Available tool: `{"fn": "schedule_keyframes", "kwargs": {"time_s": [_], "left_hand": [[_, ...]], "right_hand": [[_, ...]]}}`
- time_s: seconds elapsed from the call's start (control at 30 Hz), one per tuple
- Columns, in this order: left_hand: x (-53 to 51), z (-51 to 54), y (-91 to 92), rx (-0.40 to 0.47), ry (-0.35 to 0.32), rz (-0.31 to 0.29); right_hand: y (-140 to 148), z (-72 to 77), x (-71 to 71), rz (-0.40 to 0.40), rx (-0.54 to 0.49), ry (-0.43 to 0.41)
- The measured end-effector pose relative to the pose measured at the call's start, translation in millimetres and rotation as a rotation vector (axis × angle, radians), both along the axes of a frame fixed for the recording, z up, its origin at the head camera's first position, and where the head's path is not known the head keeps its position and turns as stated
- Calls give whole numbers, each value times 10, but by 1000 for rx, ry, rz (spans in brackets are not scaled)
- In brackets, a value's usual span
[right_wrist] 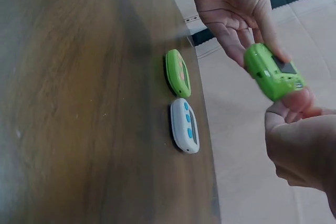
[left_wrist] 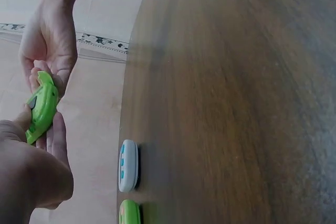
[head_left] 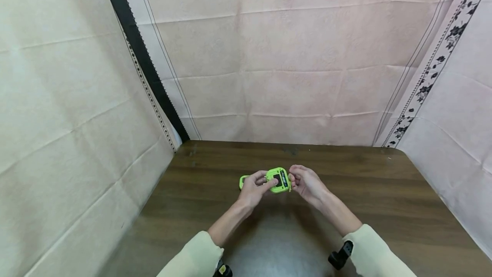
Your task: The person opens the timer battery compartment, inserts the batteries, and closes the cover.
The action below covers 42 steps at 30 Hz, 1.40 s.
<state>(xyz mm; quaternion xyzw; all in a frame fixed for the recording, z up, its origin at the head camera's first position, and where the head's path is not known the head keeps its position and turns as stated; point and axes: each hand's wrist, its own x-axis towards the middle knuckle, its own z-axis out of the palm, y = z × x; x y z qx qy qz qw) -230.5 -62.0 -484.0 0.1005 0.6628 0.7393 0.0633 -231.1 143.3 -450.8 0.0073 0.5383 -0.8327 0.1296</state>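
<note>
A bright green handheld electronic device (head_left: 282, 178) with a dark screen is held above the table in front of me. My left hand (head_left: 253, 189) grips one side of it, thumb across the front and fingers behind. At the opposite end my right hand (head_left: 307, 185) has its fingers curled, with the thumb (right_wrist: 298, 99) against the device's edge. A small green flap (left_wrist: 45, 77) sticks out there beside the right fingers. A second green device (right_wrist: 178, 73) and a white device with blue buttons (right_wrist: 184, 125) lie on the table; the left hand mostly hides them in the head view.
The brown wooden table (head_left: 184, 208) has a rounded far right corner. Pale cloth sheets (head_left: 292, 54) hang behind it and along both sides. Wrist cameras (head_left: 340, 254) are strapped at both sleeves.
</note>
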Motion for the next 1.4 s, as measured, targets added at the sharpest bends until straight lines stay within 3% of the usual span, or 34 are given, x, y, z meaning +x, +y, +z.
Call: {"fn": "schedule_keyframes", "kwargs": {"time_s": [0.1,0.2,0.3,0.43,0.63,0.9,1.0,1.13,1.4], "left_hand": [[17,-7,39,77,-43,-53],[47,-9,96,173,-98,-134],[61,-7,152,256,-145,-204],[51,-20,189,330,-179,-222],[50,-98,194,377,-147,-222],[92,-181,220,401,-118,-215],[95,-182,217,395,-98,-186],[102,-164,208,361,-78,-156],[104,-170,157,307,-78,-129]], "right_hand": [[-12,-39,-18,-26,-128,-30],[-51,-74,-27,-47,-195,-69],[-85,-112,-37,-66,-227,-99],[-111,-155,-46,-70,-219,-93],[-92,-170,-28,57,-113,-27],[-39,-113,-26,213,12,-55],[-30,-81,-14,202,139,-17],[-27,-63,9,122,298,39],[-7,-34,49,-6,363,67]]}}
